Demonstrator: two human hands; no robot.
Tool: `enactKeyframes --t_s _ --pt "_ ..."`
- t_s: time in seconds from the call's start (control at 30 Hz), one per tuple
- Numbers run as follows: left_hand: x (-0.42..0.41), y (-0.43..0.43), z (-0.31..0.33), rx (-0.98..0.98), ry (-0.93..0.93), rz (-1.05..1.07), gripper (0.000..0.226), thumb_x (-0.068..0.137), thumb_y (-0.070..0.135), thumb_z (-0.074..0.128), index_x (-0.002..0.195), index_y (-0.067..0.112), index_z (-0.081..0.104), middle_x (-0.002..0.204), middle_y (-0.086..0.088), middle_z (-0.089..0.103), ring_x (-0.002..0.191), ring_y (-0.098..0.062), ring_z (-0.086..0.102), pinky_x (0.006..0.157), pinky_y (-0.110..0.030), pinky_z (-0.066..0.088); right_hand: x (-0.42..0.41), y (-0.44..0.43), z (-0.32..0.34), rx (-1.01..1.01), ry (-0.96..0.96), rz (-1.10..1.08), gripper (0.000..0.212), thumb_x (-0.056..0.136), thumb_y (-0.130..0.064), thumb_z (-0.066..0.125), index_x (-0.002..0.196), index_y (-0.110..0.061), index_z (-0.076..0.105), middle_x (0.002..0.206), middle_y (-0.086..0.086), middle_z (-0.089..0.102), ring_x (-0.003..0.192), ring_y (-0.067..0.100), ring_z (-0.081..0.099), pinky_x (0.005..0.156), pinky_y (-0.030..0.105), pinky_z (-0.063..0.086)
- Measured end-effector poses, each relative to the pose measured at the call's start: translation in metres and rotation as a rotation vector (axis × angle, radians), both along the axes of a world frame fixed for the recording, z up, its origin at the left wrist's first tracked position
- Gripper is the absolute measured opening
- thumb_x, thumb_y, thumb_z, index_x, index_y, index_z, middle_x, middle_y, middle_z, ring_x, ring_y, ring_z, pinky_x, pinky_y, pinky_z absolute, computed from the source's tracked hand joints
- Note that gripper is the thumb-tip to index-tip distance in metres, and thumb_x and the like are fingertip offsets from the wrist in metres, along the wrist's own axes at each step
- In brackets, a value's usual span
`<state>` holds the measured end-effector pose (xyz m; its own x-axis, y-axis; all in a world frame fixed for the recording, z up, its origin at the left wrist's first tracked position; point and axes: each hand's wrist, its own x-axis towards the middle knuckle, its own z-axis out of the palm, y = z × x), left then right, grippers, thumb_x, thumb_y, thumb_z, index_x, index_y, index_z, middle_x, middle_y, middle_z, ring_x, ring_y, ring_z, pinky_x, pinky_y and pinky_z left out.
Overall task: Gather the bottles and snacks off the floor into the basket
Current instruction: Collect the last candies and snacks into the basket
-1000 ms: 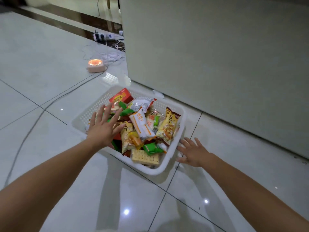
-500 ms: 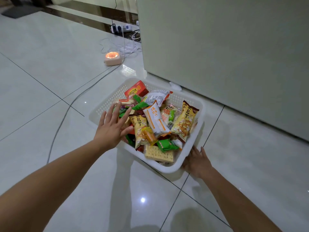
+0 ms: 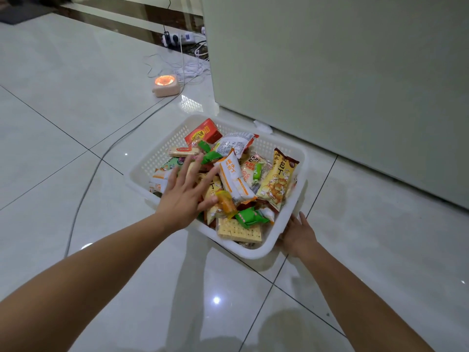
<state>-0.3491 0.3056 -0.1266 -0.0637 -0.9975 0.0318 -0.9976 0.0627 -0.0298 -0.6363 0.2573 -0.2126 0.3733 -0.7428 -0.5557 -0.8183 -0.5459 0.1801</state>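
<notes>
The glossy tiled floor (image 3: 76, 110) fills most of your view, with a tall pale panel (image 3: 342, 85) standing on it to the right. The white perforated basket (image 3: 253, 250) sits on the floor just in front of that panel, heaped with snacks. Your left hand (image 3: 182, 196) lies over the pile with its fingers straight and spread, holding nothing. Your right hand (image 3: 299, 235) is against the basket's near right corner; the wall hides part of it, so you cannot tell whether it grips. In the heap, a yellow packet (image 3: 276, 179) leans by the right wall, beside a white-and-orange packet (image 3: 233, 179). A cracker pack (image 3: 238, 231) lies at the near edge, and a red carton (image 3: 203, 132) sits at the far side. A small glowing lamp (image 3: 165, 85) stands well beyond the basket.
</notes>
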Motion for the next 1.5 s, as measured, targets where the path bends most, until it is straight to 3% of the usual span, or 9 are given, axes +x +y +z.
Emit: enactKeyframes --t_s 0.3,0.4,0.6,0.77,0.97,1.03,1.17,1.27,1.5 --pt "-0.001 -0.007 -0.017 0.061 0.057 0.023 0.073 0.075 0.075 -0.014 0.14 0.045 -0.028 0.159 0.002 -0.016 0.145 -0.02 -0.02 0.115 -0.043 -0.015 0.021 -0.018 0.031 0.23 -0.263 -0.38 0.058 0.096 -0.033 0.044 0.148 -0.013 0.027 0.156 0.01 0.024 0.145 0.027 0.016 0.118 0.043 0.003" --pt "0.001 -0.012 -0.018 0.041 0.016 0.022 0.071 0.075 0.074 -0.013 0.138 0.045 -0.03 0.159 0.002 -0.017 0.145 -0.021 -0.019 0.116 -0.045 -0.014 0.024 -0.021 0.034 0.224 -0.178 -0.372 0.063 0.093 -0.04 0.044 0.149 -0.022 0.021 0.155 0.007 0.027 0.145 0.025 0.019 0.119 0.047 -0.002" --pt "0.015 -0.02 -0.015 -0.018 -0.031 0.064 0.07 0.082 0.072 -0.002 0.142 0.042 -0.023 0.159 0.001 -0.014 0.146 -0.023 -0.016 0.117 -0.047 -0.009 0.046 -0.024 0.038 -0.011 -0.28 -0.347 0.071 0.091 -0.042 0.045 0.151 -0.025 0.012 0.157 0.006 0.023 0.148 0.023 0.009 0.12 0.044 -0.006" --pt "0.026 -0.025 -0.015 -0.019 -0.024 0.064 0.069 0.083 0.067 0.003 0.142 0.042 -0.023 0.159 0.001 -0.014 0.146 -0.023 -0.017 0.117 -0.046 -0.01 0.06 -0.028 0.035 0.112 -0.304 -0.425 0.071 0.094 -0.04 0.044 0.152 -0.023 0.008 0.159 0.009 0.015 0.148 0.027 0.003 0.119 0.05 -0.005" --pt "0.027 -0.024 -0.02 -0.036 -0.009 0.055 0.069 0.083 0.067 0.001 0.142 0.041 -0.023 0.159 0.001 -0.015 0.145 -0.022 -0.019 0.115 -0.044 -0.015 0.061 -0.029 0.031 0.062 -0.103 -0.344 0.048 0.093 -0.039 0.044 0.137 -0.021 0.043 0.134 0.008 0.054 0.128 0.027 0.045 0.114 0.044 0.02" --pt "0.027 -0.024 -0.022 -0.044 -0.006 0.053 0.069 0.083 0.07 0.0 0.142 0.042 -0.024 0.159 0.001 -0.014 0.145 -0.022 -0.019 0.115 -0.044 -0.015 0.062 -0.03 0.029 0.049 -0.166 -0.37 0.043 0.092 -0.037 0.046 0.131 -0.021 0.047 0.128 0.008 0.058 0.123 0.026 0.05 0.106 0.038 0.03" --pt "0.028 -0.025 -0.022 -0.051 -0.011 0.044 0.069 0.084 0.071 -0.001 0.141 0.042 -0.025 0.159 0.0 -0.013 0.145 -0.023 -0.019 0.115 -0.044 -0.015 0.066 -0.037 0.023 0.121 -0.717 -1.082 0.036 0.095 -0.031 0.045 0.123 -0.01 0.052 0.124 0.014 0.057 0.11 0.033 0.057 0.079 0.034 0.046" --pt "0.028 -0.023 -0.02 -0.059 -0.013 0.04 0.069 0.085 0.068 0.006 0.142 0.043 -0.024 0.159 -0.001 -0.014 0.145 -0.023 -0.02 0.114 -0.043 -0.016 0.065 -0.039 0.015 0.234 -0.917 -1.536 0.042 0.093 -0.019 0.051 0.129 0.0 0.044 0.133 0.021 0.048 0.115 0.038 0.054 0.09 0.041 0.051" --pt "0.017 -0.015 -0.013 -0.208 -0.014 -0.225 0.069 0.088 0.037 0.042 0.15 0.02 0.019 0.157 -0.009 0.019 0.146 -0.026 0.012 0.116 -0.044 0.006 0.072 -0.03 -0.007 0.084 -1.002 -1.452 0.048 0.091 -0.019 0.055 0.129 -0.003 0.03 0.133 0.026 0.042 0.118 0.042 0.047 0.084 0.045 0.043"
